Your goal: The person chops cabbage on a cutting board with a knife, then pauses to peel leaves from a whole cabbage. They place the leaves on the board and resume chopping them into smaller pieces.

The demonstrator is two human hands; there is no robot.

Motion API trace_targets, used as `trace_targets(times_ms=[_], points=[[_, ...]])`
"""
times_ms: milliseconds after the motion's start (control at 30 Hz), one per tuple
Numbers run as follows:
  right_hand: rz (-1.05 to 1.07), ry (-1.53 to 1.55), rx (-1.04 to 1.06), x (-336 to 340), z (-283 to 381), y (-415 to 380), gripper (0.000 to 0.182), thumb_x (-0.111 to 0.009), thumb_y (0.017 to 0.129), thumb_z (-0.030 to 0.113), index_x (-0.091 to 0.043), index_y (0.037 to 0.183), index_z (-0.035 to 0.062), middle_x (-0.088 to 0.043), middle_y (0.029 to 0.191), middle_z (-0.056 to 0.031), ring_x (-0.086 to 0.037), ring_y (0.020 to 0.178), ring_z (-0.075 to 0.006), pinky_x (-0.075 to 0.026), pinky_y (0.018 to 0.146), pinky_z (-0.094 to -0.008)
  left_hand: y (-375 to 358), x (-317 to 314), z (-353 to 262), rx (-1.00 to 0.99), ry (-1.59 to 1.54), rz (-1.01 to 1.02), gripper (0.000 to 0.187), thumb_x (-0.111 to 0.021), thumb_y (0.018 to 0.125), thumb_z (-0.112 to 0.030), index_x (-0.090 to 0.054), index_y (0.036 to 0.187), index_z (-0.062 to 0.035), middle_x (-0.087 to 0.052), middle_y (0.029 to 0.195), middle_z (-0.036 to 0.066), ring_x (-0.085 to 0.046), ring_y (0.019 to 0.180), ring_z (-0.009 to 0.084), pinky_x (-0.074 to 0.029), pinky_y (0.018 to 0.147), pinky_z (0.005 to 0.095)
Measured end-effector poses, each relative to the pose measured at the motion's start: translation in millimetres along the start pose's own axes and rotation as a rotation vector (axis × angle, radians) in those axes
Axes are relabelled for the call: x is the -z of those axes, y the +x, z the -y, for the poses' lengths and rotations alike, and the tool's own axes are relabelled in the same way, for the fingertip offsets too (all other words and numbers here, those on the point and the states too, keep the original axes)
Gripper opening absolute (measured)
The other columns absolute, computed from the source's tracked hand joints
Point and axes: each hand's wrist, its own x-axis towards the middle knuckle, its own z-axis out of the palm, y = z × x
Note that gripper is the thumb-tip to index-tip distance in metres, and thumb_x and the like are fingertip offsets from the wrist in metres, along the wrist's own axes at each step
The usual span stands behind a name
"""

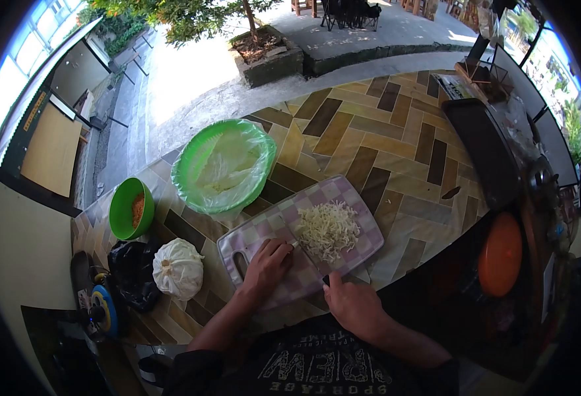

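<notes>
A pink-and-white checked cutting board (pixel 264 228) lies on the tiled table, with a heap of shredded cabbage (pixel 330 230) on its right half. My right hand (pixel 355 305) is closed round the dark handle of a knife (pixel 326 280), whose thin blade slants across the board, left of the heap. Close beside the blade, my left hand (pixel 268 266) rests on the board with curled fingers. A small pale piece of cabbage (pixel 294 243) shows at its fingertips, mostly hidden. Left of the board sits a whole cabbage head (pixel 179 269).
Beyond the board stands a green basin (pixel 183 173) lined with clear plastic. A green bowl (pixel 123 218) with orange-brown contents and a black plastic bag (pixel 132 280) are at the left. On the right are a long dark tray (pixel 478 148) and an orange oval object (pixel 501 254).
</notes>
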Motion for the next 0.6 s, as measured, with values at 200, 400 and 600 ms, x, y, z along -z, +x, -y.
trace_targets(times_ms=[200,400,600], points=[[0.069,-0.055,0.019,15,4,3,0.022,-0.054,0.103,0.022,-0.051,0.096,0.0011,-0.067,0.061,-0.0121,-0.072,0.059,-0.0312,-0.056,0.053,-0.0443,5,4,2,-0.03,-0.027,0.033,0.024,-0.076,0.082,-0.002,-0.068,0.104,-0.002,-0.067,0.106,0.014,-0.066,0.1,0.0357,-0.055,0.085,0.0432],[-0.008,-0.096,-0.048,-32,-1,32,0.026,-0.051,0.106,0.027,-0.054,0.101,0.001,-0.071,0.067,-0.0139,-0.074,0.066,-0.0349,-0.057,0.064,-0.0483,2,2,6,-0.021,-0.007,0.06,0.026,-0.077,0.078,-0.001,-0.069,0.103,-0.0018,-0.067,0.105,0.014,-0.066,0.098,0.0348,-0.055,0.084,0.0428],[0.162,0.062,-0.063,9,5,28,0.026,-0.052,0.105,0.026,-0.054,0.101,0.0002,-0.072,0.074,-0.0167,-0.074,0.072,-0.0349,-0.057,0.067,-0.0491,4,3,4,-0.011,0.005,0.052,0.024,-0.075,0.079,-0.001,-0.069,0.102,-0.0026,-0.066,0.106,0.014,-0.065,0.098,0.0342,-0.055,0.083,0.043]])
